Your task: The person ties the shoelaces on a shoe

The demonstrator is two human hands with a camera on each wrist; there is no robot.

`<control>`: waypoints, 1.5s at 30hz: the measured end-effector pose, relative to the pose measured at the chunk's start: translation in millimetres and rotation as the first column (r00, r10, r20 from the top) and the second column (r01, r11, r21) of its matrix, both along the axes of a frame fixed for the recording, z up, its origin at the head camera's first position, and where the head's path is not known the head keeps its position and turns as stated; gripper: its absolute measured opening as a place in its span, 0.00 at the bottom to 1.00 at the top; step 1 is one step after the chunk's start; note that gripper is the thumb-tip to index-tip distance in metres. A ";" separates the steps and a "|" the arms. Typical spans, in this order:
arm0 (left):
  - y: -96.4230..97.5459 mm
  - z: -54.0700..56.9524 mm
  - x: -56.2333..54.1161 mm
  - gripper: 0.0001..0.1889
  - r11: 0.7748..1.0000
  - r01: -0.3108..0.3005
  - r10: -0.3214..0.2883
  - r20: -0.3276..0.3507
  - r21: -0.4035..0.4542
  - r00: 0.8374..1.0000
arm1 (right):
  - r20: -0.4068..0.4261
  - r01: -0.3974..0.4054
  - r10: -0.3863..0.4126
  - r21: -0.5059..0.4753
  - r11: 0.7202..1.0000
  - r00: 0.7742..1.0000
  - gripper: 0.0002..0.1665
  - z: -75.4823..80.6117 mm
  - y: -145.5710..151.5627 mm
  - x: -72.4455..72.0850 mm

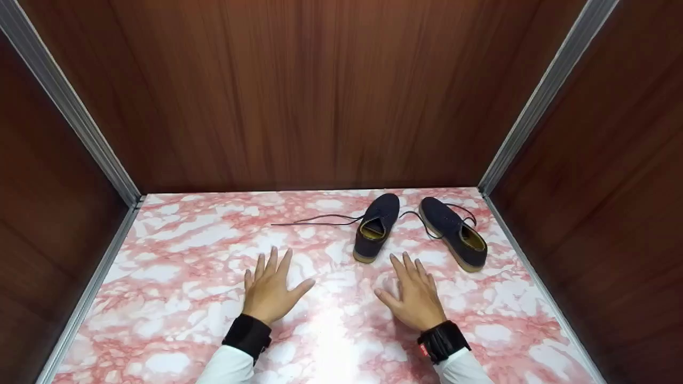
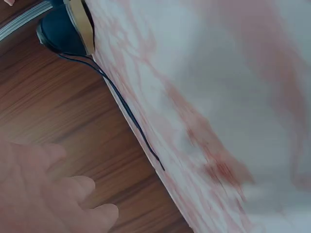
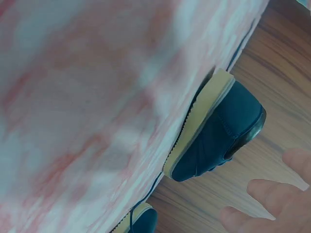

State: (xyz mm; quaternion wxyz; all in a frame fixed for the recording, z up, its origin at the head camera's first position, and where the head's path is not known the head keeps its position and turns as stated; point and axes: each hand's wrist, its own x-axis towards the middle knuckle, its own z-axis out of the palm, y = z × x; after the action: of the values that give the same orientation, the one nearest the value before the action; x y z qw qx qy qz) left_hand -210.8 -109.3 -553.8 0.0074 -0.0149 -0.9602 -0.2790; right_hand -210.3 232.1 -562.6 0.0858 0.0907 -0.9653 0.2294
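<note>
Two shoes, both beyond the grip

Laced shoe (image 1: 381, 217) first: dark, upright near the far edge of the marbled table (image 1: 176, 298), its lace (image 1: 309, 224) trailing left! Beside it, apart, stands the second shoe (image 1: 452, 230), slanting, heel toward us. Right hand (image 1: 416, 298) is just short of the pair, fingers spread, holding nothing. Left hand (image 1: 273, 293), farther off, fingers wide too, empty, nearest that lace. Black bands (image 1: 247, 338) circle both wrists; wood panels (image 1: 320, 96) rise behind.
</note>
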 end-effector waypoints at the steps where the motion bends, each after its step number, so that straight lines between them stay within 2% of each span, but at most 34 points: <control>1: 2.4 1.2 -4.0 0.50 1.000 0.005 -0.005 0.011 0.020 1.000 | 0.010 -0.005 0.006 -0.037 0.999 1.000 0.52 1.2 0.3 -2.8; 4: 11.3 4.4 -16.4 0.49 0.995 0.024 -0.029 0.051 0.093 0.998 | 0.055 -0.015 0.024 -0.163 0.987 0.998 0.50 3.2 2.4 -14.5; 8: 24.6 4.9 -34.1 0.47 0.978 0.049 -0.067 0.083 0.202 0.994 | 0.135 0.015 0.034 -0.341 0.940 0.990 0.46 5.0 4.5 -30.7; 12: 37.2 3.4 -50.2 0.46 0.945 0.077 -0.114 0.100 0.319 0.988 | 0.211 0.084 0.017 -0.462 0.883 0.977 0.44 4.6 4.9 -43.0; 14: 44.5 3.1 -58.2 0.45 0.920 0.091 -0.143 0.109 0.381 0.984 | 0.239 0.113 0.018 -0.525 0.844 0.971 0.43 3.2 4.6 -49.8; 18: 59.0 2.6 -74.2 0.45 0.864 0.098 -0.186 0.131 0.494 0.974 | 0.278 0.167 0.024 -0.641 0.749 0.960 0.43 0.7 2.1 -64.6; 21: 69.4 3.0 -85.5 0.44 0.829 0.080 -0.188 0.141 0.554 0.972 | 0.334 0.240 0.024 -0.724 0.646 0.942 0.42 -0.2 -1.2 -76.0; 24: 79.4 3.5 -96.1 0.41 0.815 0.062 -0.171 0.137 0.576 0.976 | 0.384 0.308 0.039 -0.793 0.526 0.923 0.40 -0.6 -3.6 -86.0; 25: 82.9 3.6 -99.2 0.40 0.814 0.055 -0.166 0.140 0.579 0.976 | 0.395 0.322 0.045 -0.806 0.497 0.918 0.40 -0.7 -4.0 -88.6; 32: 107.4 6.6 -117.1 0.36 0.798 0.055 -0.167 0.132 0.601 0.977 | 0.429 0.356 0.090 -0.834 0.421 0.899 0.45 -4.8 -2.1 -99.0; 34: 114.5 8.2 -121.2 0.36 0.788 0.055 -0.170 0.131 0.613 0.977 | 0.433 0.365 0.112 -0.851 0.379 0.894 0.46 -8.1 -2.1 -101.6; 38: 127.5 10.2 -127.6 0.34 0.770 0.061 -0.178 0.121 0.636 0.977 | 0.440 0.373 0.118 -0.853 0.364 0.890 0.51 -24.5 0.5 -111.8; 41: 135.5 10.9 -129.8 0.32 0.767 0.071 -0.182 0.110 0.638 0.977 | 0.449 0.384 0.125 -0.854 0.352 0.885 0.55 -32.7 0.2 -117.4; 45: 143.6 11.3 -131.1 0.30 0.761 0.082 -0.185 0.095 0.644 0.978 | 0.449 0.394 0.140 -0.868 0.301 0.882 0.50 -22.3 -9.6 -116.2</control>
State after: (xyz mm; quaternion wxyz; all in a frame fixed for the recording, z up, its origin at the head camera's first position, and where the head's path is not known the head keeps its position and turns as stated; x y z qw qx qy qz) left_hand -341.9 34.3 -542.4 -0.0815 -0.0587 -0.8029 -0.5876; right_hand -326.4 222.5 -584.9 -0.0821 -0.1118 -0.6395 0.7562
